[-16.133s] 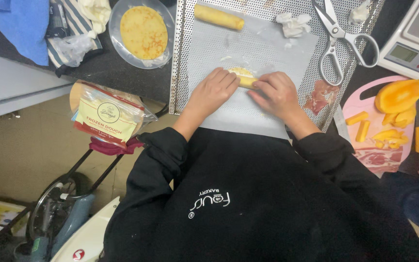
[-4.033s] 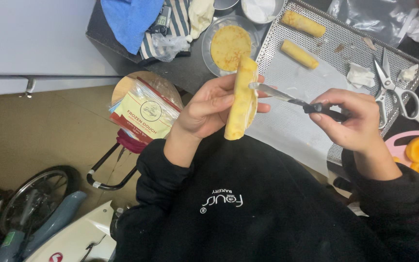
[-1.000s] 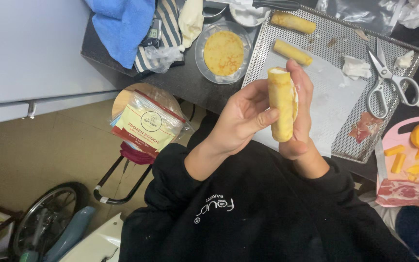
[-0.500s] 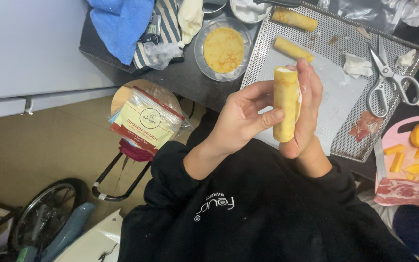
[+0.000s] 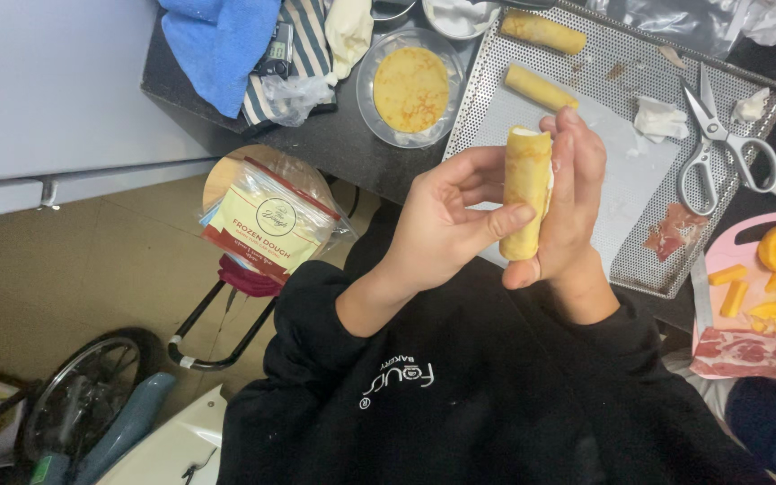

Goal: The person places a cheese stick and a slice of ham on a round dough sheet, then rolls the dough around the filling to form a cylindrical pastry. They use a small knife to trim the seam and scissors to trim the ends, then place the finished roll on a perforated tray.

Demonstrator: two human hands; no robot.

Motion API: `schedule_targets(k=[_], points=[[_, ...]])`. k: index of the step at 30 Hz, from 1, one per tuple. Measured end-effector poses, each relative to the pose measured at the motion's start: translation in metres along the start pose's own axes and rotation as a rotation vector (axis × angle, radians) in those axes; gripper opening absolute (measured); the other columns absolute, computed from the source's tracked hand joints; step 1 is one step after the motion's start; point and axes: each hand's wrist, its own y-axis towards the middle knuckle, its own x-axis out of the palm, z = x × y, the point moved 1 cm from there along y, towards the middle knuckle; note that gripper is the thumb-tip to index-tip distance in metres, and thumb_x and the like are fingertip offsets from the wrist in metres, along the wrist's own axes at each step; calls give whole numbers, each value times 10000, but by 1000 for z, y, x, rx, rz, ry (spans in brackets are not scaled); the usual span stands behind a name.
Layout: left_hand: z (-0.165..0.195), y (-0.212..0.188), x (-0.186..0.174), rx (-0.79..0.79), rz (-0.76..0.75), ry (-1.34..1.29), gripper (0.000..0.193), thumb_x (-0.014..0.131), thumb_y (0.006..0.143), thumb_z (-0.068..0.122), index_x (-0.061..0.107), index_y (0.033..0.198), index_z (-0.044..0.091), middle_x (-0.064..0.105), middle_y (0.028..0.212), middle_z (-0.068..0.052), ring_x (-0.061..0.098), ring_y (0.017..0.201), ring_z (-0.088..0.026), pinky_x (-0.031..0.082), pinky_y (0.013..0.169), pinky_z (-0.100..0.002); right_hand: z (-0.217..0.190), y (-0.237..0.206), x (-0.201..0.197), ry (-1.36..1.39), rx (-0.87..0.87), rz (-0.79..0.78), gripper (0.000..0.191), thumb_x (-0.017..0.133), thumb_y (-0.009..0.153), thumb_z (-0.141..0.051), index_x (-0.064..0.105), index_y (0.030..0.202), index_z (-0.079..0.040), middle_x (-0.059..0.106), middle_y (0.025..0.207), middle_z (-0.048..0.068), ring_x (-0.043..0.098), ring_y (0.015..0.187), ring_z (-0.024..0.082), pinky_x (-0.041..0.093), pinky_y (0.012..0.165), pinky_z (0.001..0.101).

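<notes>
A rolled yellow crepe (image 5: 526, 190) stands upright in front of my chest, white filling showing at its top end. My left hand (image 5: 446, 222) grips it from the left, the index finger lying across its lower half. My right hand (image 5: 568, 202) cups it from behind and the right, fingertips at its top. Below them lies the perforated metal tray (image 5: 738, 153) with two more rolled crepes (image 5: 541, 87), (image 5: 543, 30) on a sheet of paper.
A clear plate with a flat crepe (image 5: 411, 88) sits left of the tray. Scissors (image 5: 713, 137) and a ham scrap (image 5: 674, 233) lie on the tray. A pink board (image 5: 731, 247) holds orange fruit pieces and ham. A bagged dough pack (image 5: 267, 224) rests on a stool; a blue cloth (image 5: 217, 45) lies at the counter's far left.
The crepe went from being rolled on the tray to being held upright in both hands. The knife seen four seconds ago is gone from my right hand. The last half second shows little movement.
</notes>
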Motion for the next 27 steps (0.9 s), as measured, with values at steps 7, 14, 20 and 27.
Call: schedule_targets(k=[7, 14, 20, 27], points=[[5, -1, 6, -18, 37, 54, 537, 768, 959, 57, 515, 1418, -60, 656, 1208, -125, 668, 1141, -181, 629, 991, -350, 0, 3, -3, -132, -67, 29, 1169, 287, 829, -893, 293, 1578, 4, 362, 1551, 256, 531, 1315, 428, 416, 1091, 551], [9, 2, 13, -18, 95, 102, 498, 757, 942, 15, 532, 1375, -84, 633, 1272, -125, 673, 1157, -175, 659, 912, -319, 7, -6, -4, -303, -23, -6, 957, 352, 984, -712, 347, 1556, 55, 420, 1551, 279, 565, 1340, 483, 417, 1141, 591], [10, 3, 17, -7, 124, 151, 465, 757, 941, 19, 551, 1342, -92, 641, 1277, -132, 684, 1144, -179, 676, 877, -320, 10, -7, -3, -232, -80, 4, 1092, 273, 920, -836, 340, 1533, 66, 400, 1502, 293, 548, 1285, 450, 382, 1148, 608], [9, 5, 18, 4, 156, 226, 479, 778, 917, 33, 563, 1329, -85, 652, 1269, -130, 700, 1109, -182, 683, 856, -315, 7, -4, -4, -272, -60, -25, 1117, 279, 913, -852, 338, 1536, 72, 399, 1522, 303, 513, 1319, 487, 371, 1165, 604]])
